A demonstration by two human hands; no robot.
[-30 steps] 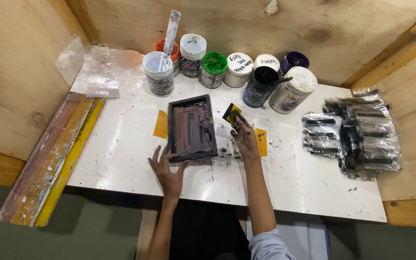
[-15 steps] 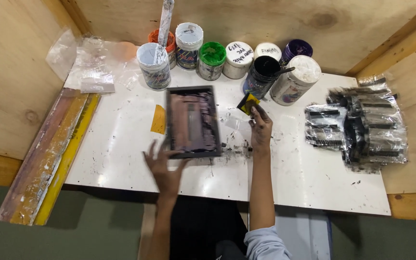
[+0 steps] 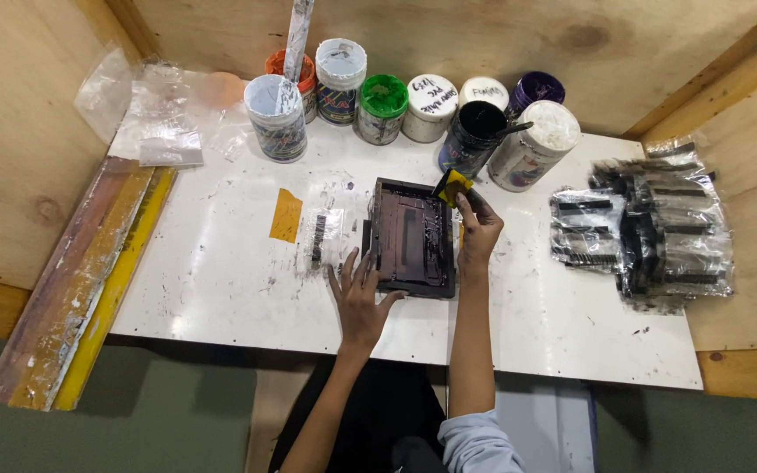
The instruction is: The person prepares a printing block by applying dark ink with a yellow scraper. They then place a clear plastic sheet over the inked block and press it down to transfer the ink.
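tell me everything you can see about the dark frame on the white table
The dark frame is a small rectangular screen with a black rim and a purplish-brown, ink-stained middle. It lies flat on the white table, in front of the paint jars. The left hand presses its near left corner; the right hand holds a yellow scraper at its far right corner.

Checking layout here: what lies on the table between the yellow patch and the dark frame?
In the head view, a clear film piece with black print lies between the yellow patch and the dark frame, amid ink smudges.
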